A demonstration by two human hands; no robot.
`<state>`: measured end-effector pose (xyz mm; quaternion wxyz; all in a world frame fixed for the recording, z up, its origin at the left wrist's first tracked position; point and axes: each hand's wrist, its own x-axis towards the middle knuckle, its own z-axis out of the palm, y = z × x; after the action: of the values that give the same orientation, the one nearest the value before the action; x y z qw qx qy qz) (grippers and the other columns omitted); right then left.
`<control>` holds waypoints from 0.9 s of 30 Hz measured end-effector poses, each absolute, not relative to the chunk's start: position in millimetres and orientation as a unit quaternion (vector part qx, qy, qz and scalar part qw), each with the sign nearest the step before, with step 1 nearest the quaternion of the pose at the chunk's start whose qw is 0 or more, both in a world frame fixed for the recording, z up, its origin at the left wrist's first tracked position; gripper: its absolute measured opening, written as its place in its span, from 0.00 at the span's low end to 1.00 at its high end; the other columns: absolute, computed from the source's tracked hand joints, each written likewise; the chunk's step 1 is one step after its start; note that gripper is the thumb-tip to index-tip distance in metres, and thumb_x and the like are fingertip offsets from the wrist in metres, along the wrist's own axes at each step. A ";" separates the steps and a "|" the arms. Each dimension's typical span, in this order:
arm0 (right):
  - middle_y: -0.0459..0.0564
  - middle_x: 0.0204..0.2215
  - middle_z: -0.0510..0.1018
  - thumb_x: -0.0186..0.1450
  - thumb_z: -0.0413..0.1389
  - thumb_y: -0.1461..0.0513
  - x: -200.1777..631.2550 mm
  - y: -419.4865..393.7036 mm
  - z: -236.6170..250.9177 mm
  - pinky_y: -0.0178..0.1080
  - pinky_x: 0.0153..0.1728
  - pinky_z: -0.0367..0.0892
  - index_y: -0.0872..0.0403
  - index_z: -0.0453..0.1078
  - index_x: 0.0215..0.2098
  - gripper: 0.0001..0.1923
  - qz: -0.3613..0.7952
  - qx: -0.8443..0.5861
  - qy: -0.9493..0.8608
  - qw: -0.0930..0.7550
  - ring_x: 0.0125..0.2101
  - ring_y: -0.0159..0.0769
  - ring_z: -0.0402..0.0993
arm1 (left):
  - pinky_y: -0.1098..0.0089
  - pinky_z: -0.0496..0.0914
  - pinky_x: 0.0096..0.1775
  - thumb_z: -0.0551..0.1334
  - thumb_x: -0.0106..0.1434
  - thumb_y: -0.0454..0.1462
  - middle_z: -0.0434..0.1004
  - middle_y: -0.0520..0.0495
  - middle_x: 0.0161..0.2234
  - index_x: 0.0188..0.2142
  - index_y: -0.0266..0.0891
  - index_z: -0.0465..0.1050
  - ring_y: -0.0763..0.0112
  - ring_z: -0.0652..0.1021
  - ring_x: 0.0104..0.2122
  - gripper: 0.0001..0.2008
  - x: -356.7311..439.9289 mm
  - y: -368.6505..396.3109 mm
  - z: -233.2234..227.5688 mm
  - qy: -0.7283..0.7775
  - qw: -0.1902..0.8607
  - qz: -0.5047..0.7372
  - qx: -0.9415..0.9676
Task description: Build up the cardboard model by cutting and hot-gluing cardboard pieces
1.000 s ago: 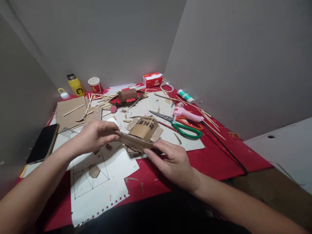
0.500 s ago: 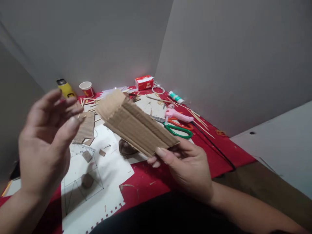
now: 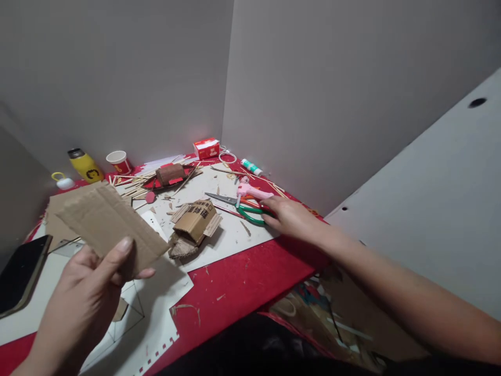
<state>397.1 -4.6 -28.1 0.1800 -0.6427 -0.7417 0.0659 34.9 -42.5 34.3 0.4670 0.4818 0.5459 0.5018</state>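
My left hand (image 3: 96,284) pinches a piece of folded cardboard (image 3: 113,222) between thumb and fingers, tilted above the paper. At the right, my right hand (image 3: 291,216) has thumb and fingers closed about the handle end of the green-handled scissors (image 3: 250,213), whose blades still lie on the table pointing left. Touching the scissors is a pink glue gun (image 3: 252,190). Orange handles (image 3: 254,202) show just beneath it. Between my hands stands a small cardboard boat model (image 3: 195,224) with printed characters on its cover. Some fingertips of my right hand are hidden.
A second boat model (image 3: 170,176), with red parts, sits farther back among wooden sticks. Behind are a yellow bottle (image 3: 85,166), a paper cup (image 3: 118,163) and a red box (image 3: 206,149). A phone (image 3: 23,274) lies at left. Grey walls (image 3: 313,78) close off the back.
The cardboard has passed from my right hand into my left. My right hand has moved right to the scissors. The view has shifted, revealing the boat models and phone.
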 end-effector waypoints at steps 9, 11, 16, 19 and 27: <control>0.54 0.25 0.74 0.52 0.56 0.67 395.9 35.8 -33.2 0.39 0.27 0.57 0.55 0.69 0.27 0.04 0.102 -0.656 -0.748 0.006 0.25 0.38 0.67 | 0.73 0.76 0.29 0.75 0.48 0.41 0.82 0.50 0.37 0.40 0.40 0.77 0.71 0.79 0.31 0.19 34.5 -25.6 5.1 0.495 0.529 0.526 0.445; 0.50 0.22 0.71 0.51 0.57 0.66 398.7 42.2 -27.1 0.38 0.26 0.55 0.54 0.67 0.26 0.04 0.121 -0.656 -0.745 0.000 0.24 0.36 0.65 | 0.72 0.76 0.30 0.73 0.52 0.43 0.82 0.49 0.39 0.43 0.40 0.77 0.71 0.79 0.32 0.19 33.6 -22.3 -1.2 0.486 0.548 0.520 0.440; 0.44 0.19 0.64 0.52 0.56 0.60 414.1 46.6 -9.2 0.37 0.24 0.53 0.53 0.61 0.22 0.07 0.251 -0.624 -0.739 0.034 0.21 0.30 0.59 | 0.72 0.78 0.32 0.68 0.58 0.45 0.81 0.47 0.44 0.46 0.40 0.75 0.69 0.80 0.36 0.18 33.1 -21.2 -11.6 0.469 0.568 0.501 0.454; 0.43 0.20 0.64 0.54 0.56 0.53 420.5 44.4 -6.7 0.35 0.23 0.55 0.53 0.61 0.23 0.13 0.342 -0.591 -0.725 0.087 0.22 0.29 0.59 | 0.71 0.78 0.33 0.69 0.58 0.45 0.81 0.47 0.44 0.47 0.40 0.75 0.69 0.81 0.36 0.20 33.6 -20.9 -14.9 0.472 0.563 0.498 0.460; 0.46 0.25 0.71 0.58 0.59 0.46 414.8 25.5 -4.7 0.36 0.24 0.66 0.53 0.67 0.40 0.21 0.465 -0.489 -0.703 0.223 0.24 0.33 0.68 | 0.74 0.78 0.30 0.71 0.56 0.43 0.81 0.46 0.44 0.49 0.40 0.74 0.70 0.80 0.35 0.22 36.3 -22.9 -13.5 0.453 0.565 0.523 0.450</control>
<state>414.8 25.5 -4.7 0.2235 -0.4891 -0.7033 0.4649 36.3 -22.9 -13.5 0.5648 0.4498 0.4534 0.5226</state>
